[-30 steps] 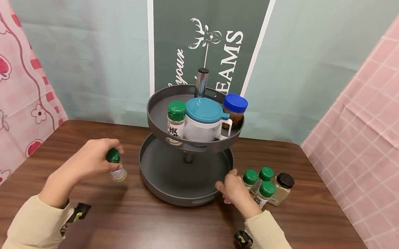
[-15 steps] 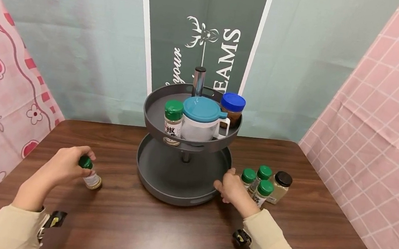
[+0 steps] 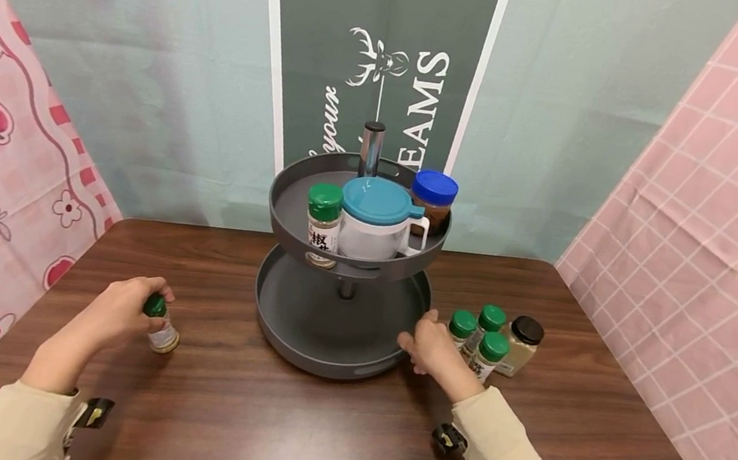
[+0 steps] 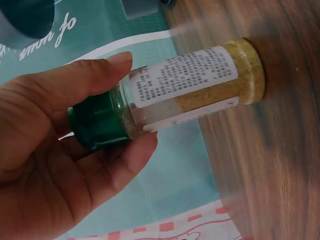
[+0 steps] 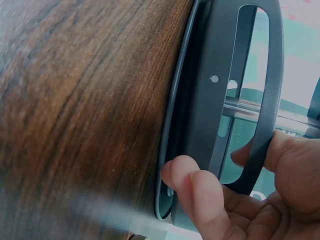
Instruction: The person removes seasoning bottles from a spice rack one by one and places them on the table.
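Observation:
At the left of the table my left hand [image 3: 117, 311] holds a spice bottle [image 3: 164, 336] by its green cap, thumb on one side and fingers on the other. Yellowish powder lies in its lower part, as the left wrist view shows on the spice bottle [image 4: 205, 95]. Whether its base touches the table I cannot tell. My right hand [image 3: 434, 347] grips the rim of the lower tray [image 3: 326, 365] of a dark grey two-tier rack. In the right wrist view the thumb goes over the bar of the tray's handle slot [image 5: 272, 65], with fingers outside.
The upper tray [image 3: 284, 224] carries a green-capped bottle [image 3: 323, 232], a teal-lidded jar with a handle [image 3: 371, 238] and a blue-lidded jar [image 3: 432, 199]. Right of the rack stand several green-capped bottles [image 3: 486, 357] and a black-lidded jar [image 3: 521, 346]. Cloths hang around the table [image 3: 331, 438].
My left hand has moved left with the spice bottle, away from the rack, mostly in the first half second. The right hand stays at the lower tray's rim.

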The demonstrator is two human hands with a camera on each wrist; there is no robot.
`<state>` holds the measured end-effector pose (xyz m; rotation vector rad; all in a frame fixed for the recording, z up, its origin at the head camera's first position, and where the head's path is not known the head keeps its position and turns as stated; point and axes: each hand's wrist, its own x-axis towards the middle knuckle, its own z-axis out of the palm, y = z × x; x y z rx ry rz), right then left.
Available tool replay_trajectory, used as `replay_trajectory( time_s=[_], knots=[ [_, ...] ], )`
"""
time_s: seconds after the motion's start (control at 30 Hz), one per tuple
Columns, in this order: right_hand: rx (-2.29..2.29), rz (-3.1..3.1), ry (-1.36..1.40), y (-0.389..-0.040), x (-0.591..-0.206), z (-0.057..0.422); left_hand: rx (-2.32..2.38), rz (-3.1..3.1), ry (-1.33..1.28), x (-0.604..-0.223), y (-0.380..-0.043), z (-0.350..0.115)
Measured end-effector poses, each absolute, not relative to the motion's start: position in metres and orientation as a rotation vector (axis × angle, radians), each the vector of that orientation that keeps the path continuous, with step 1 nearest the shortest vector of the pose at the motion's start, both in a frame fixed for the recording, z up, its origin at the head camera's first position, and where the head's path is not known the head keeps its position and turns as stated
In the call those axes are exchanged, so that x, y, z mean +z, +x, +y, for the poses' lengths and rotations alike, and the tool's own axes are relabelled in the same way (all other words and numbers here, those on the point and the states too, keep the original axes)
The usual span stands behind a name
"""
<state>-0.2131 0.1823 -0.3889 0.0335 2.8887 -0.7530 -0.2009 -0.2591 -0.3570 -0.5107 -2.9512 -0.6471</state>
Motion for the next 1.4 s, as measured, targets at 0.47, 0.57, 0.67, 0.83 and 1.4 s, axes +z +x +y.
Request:
replay_trajectory(
  time_s=[0.47, 0.57, 0.67, 0.83, 1.4],
  knots=[
    [-0.781, 2.907, 0.024, -0.212, -0.388, 0.180, -0.603, -2.946, -0.540, -0.354, -0.199, -0.257],
    [-0.782, 2.909, 0.022, -0.211, -0.388, 0.181, -0.568, -2.929, -0.547, -0.349, -0.199, -0.256],
    [-0.791, 2.906, 0.020, -0.211, -0.388, 0.181, -0.533, -2.925, -0.556, -0.341, -0.199, -0.253],
    [-0.796, 2.894, 0.020, -0.212, -0.388, 0.182, -0.505, -2.928, -0.559, -0.326, -0.200, -0.248],
    [-0.830, 2.873, 0.018, -0.212, -0.387, 0.184, -0.528, -2.836, -0.666, -0.270, -0.206, -0.202]
  ],
)
